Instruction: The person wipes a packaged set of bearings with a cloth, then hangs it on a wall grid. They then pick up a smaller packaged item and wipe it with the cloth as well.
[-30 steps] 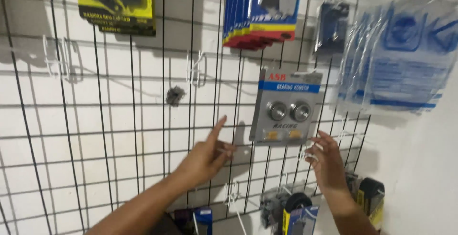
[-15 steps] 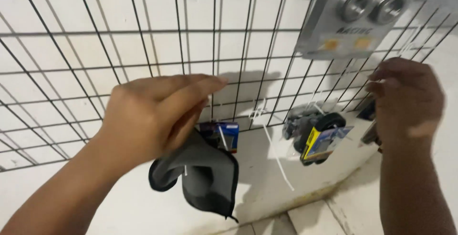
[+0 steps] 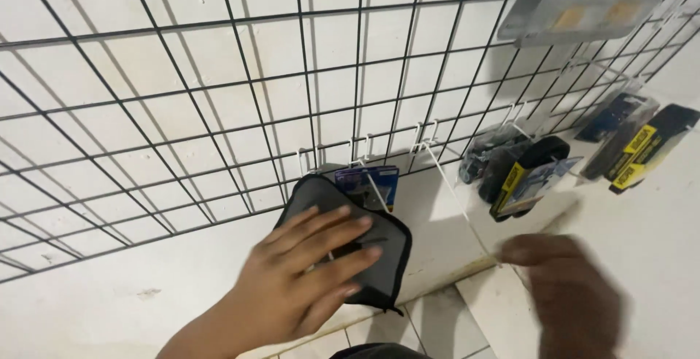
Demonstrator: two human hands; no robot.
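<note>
While left hand (image 3: pixel 306 271) lies spread on 1 grey pouch (image 3: pixel 364 246) | right hand (image 3: pixel 572 293) blurred, grip unclear

Small shop: black wire grid display panel (image 3: pixel 219 111) on white wall, white hooks (image 3: pixel 430 140) holding yellow-and-black packaged goods (image 3: pixel 521 177).

A grey fabric pouch (image 3: pixel 379 246) with black piping along its edges hangs low on the black wire grid (image 3: pixel 219 111), on one of the white hooks at the bottom rows. It sits tilted, its upper corner toward the left and its lower corner pointing down toward the floor tiles. Its face looks flat and soft, partly covered by spread fingers. Right behind its top edge hangs a small blue carded packet (image 3: pixel 368 184), touching or nearly touching it.
</note>
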